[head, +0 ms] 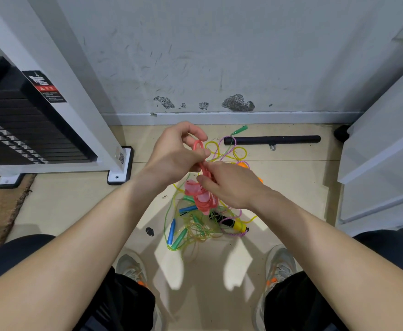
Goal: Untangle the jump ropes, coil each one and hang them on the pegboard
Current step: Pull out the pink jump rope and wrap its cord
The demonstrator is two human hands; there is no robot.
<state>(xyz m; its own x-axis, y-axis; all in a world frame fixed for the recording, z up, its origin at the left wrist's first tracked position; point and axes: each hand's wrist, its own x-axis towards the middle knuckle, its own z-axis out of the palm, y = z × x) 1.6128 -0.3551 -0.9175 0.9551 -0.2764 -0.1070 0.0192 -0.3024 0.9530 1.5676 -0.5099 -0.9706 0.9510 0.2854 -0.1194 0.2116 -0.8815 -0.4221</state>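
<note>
The work looks barely begun: left hand [171,156] and right hand [231,187] pinch the partly coiled pink jump rope [201,199] in curled fingers [191,133] above the floor [76,199], where the other jump ropes [191,231] lie tangled between the shoes [131,266].

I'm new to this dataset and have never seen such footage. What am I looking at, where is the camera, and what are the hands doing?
No machine here: a person works with bare hands. The one picture comes from a wide-angle camera worn on the head, looking forward and down, so both forearms reach in from below. The left hand and the right hand both grip a pink rope, gathered in loops between them. Beneath, on the floor, lies a tangle of ropes, yellow, green and purple, with blue, green and yellow handles. A black bar lies near the wall, a weight stack stands on the left, and the person's shoes show at the bottom.
</note>
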